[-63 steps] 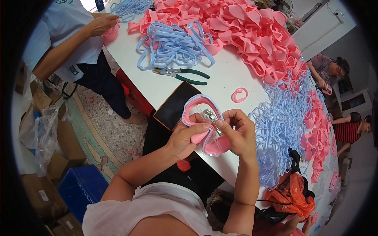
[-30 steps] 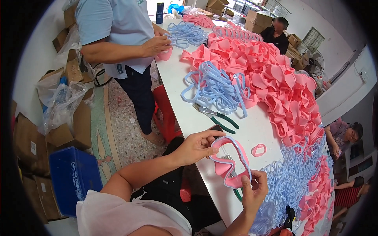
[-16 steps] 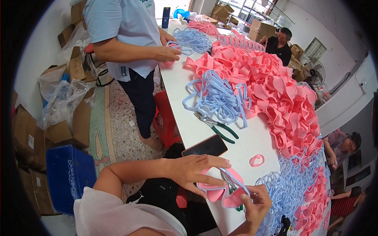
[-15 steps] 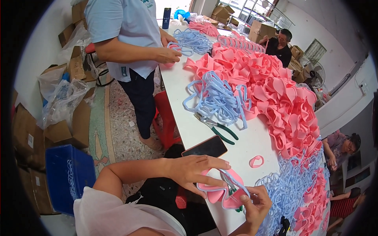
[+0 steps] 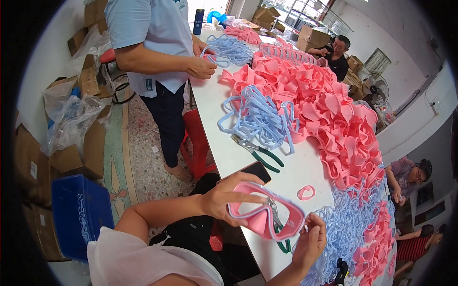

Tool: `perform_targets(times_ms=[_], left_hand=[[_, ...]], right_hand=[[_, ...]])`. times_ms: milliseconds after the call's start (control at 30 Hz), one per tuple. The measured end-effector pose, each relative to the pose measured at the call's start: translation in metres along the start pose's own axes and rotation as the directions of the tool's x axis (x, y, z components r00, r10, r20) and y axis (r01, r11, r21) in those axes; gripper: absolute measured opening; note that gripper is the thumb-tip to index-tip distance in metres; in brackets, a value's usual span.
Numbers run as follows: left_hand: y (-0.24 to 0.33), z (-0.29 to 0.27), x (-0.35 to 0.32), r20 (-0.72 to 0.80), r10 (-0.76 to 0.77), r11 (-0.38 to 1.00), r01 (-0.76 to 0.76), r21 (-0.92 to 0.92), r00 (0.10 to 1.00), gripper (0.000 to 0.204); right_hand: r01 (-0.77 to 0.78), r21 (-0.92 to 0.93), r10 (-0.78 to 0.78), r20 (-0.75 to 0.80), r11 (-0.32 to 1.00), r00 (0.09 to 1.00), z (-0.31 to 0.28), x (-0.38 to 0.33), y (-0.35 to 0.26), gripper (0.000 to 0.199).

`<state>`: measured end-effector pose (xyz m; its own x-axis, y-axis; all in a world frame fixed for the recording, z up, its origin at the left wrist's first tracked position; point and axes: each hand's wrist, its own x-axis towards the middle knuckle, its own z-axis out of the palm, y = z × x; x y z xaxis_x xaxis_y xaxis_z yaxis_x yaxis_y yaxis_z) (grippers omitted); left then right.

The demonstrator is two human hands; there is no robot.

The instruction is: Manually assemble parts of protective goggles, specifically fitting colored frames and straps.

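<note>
My left hand (image 5: 226,198) grips the left end of a pink goggle-shaped piece (image 5: 260,224) edged in light blue, with fingers reaching across its opening. At its right end is my right hand (image 5: 310,240), thumb and fingers bent together at the rim; the exact contact is hard to see. Through and below the piece show pliers with green handles (image 5: 283,245), lying on the white table. Beyond my left hand lies a dark phone (image 5: 257,170), partly covered. A small pink ring-shaped scrap (image 5: 306,192) rests to the right.
Another pair of green-handled pliers (image 5: 265,158) lies ahead, beside a light blue strip bundle (image 5: 260,117). Pink pieces (image 5: 329,114) form a large heap, with blue strips (image 5: 343,214) nearer. A co-worker (image 5: 152,52) stands at left. A blue bin (image 5: 81,214) stands on the floor.
The pink piece has turned and opened out, so its whole goggle outline shows. My left hand has shifted slightly left and up, covering more of the phone; my right hand has lowered a little.
</note>
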<state>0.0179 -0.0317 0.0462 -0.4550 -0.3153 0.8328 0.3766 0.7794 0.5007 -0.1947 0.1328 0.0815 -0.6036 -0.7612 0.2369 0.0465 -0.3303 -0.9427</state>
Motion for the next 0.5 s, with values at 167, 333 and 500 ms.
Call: perform_targets(times_ms=[167,333,500], left_hand=[[0.0,0.016,0.002,-0.159,-0.097,0.995,0.102,0.023,0.983,0.055],[-0.001,0.032,-0.007,-0.252,-0.278,0.96,0.276,-0.046,0.927,0.053],[-0.005,0.048,-0.007,-0.266,-0.29,0.957,0.28,-0.073,0.919,0.053]], right_hand=[[-0.322,0.238,0.336,-0.018,0.916,0.942,0.01,-0.012,0.05,0.037],[-0.22,0.331,0.221,0.035,0.918,0.975,0.047,-0.009,0.062,0.04],[-0.105,0.443,0.122,-0.01,0.891,0.992,0.062,-0.007,0.055,0.036]])
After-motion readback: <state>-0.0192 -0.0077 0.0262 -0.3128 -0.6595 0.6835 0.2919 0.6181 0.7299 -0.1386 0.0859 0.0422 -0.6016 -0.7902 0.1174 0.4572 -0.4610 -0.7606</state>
